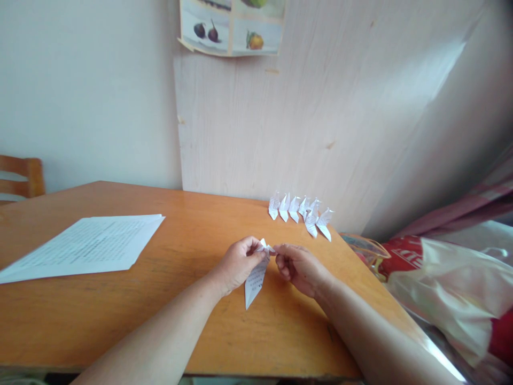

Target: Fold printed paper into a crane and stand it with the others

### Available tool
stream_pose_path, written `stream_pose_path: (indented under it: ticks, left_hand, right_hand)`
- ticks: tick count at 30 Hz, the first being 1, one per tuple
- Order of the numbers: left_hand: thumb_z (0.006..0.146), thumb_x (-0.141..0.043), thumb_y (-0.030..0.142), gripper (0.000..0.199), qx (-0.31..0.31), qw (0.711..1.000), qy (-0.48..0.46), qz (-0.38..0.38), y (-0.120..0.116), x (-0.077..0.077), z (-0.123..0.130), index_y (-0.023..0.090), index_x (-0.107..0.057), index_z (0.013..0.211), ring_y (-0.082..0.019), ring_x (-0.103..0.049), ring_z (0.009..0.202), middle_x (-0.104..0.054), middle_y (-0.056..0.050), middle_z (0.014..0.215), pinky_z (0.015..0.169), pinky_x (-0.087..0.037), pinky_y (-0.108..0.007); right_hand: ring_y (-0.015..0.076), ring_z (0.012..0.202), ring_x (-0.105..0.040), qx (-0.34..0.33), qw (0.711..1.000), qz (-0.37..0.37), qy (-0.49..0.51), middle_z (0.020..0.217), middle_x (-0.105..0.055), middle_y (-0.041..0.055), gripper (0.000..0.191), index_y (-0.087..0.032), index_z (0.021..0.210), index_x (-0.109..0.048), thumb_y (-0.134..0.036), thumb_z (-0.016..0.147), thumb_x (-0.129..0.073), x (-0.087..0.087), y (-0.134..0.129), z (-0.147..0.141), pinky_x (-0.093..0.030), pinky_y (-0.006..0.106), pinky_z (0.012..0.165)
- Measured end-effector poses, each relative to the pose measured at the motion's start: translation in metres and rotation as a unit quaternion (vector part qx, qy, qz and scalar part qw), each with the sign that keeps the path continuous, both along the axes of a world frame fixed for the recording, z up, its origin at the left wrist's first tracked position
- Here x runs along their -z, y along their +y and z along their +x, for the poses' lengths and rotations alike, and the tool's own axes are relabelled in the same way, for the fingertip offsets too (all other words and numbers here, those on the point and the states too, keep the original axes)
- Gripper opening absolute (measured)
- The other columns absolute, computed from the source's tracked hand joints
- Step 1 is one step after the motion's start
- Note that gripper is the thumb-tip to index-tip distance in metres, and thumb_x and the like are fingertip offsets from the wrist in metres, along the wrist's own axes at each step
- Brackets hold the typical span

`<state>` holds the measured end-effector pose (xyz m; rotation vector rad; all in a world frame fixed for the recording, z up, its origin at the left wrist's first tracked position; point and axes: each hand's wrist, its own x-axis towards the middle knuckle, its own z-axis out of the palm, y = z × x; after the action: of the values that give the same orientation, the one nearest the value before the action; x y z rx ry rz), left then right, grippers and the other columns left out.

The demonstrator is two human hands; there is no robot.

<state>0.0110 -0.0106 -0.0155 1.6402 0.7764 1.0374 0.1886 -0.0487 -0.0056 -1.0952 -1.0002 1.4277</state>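
Note:
A folded piece of printed white paper point(255, 280) hangs between my hands, its long pointed end toward me and small folds at its top. My left hand point(239, 263) pinches the top left of it between thumb and fingers. On the other side, my right hand point(300, 267) grips a small tip at the upper right, with the other fingers curled in. Several folded paper pieces point(294, 209) of similar look stand in a row near the back right edge of the table.
A stack of printed sheets point(92, 243) lies on the left of the wooden table point(192, 321). Plastic bags point(449, 289) crowd the right side beyond the table edge. A chair back point(24, 176) is at the far left, and a fruit picture point(232, 27) hangs on the wall.

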Motion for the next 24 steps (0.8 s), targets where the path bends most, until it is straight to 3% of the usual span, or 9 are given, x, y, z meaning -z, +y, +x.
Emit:
stream_pose_path:
  ticks: [11, 24]
  left_hand:
    - [0.087, -0.065, 0.037, 0.023, 0.004, 1.0, 0.005, 0.006, 0.002, 0.003, -0.0002, 0.017, -0.055, 0.081, -0.014, -0.048, 0.073, -0.054, 0.002, 0.077, 0.069, -0.04, -0.026]
    - [0.084, -0.068, 0.039, 0.024, 0.011, 1.0, -0.004, -0.007, 0.0018, 0.0027, 0.0001, 0.017, -0.058, 0.08, -0.014, -0.051, 0.073, -0.057, 0.002, 0.077, 0.07, -0.04, -0.025]
  right_hand:
    - [0.0057, 0.045, -0.037, 0.002, 0.999, 0.022, 0.033, 0.054, -0.05, -0.0045, 0.026, -0.016, 0.07, -0.06, -0.033, 0.076, -0.077, 0.0016, 0.001, -0.0004, -0.021, 0.022, 0.043]
    - [0.0055, 0.045, -0.031, -0.033, 0.996, -0.003, 0.083, 0.055, -0.046, -0.0057, 0.025, -0.017, 0.072, -0.058, -0.032, 0.075, -0.078, -0.0008, 0.0008, -0.0005, -0.017, 0.023, 0.045]
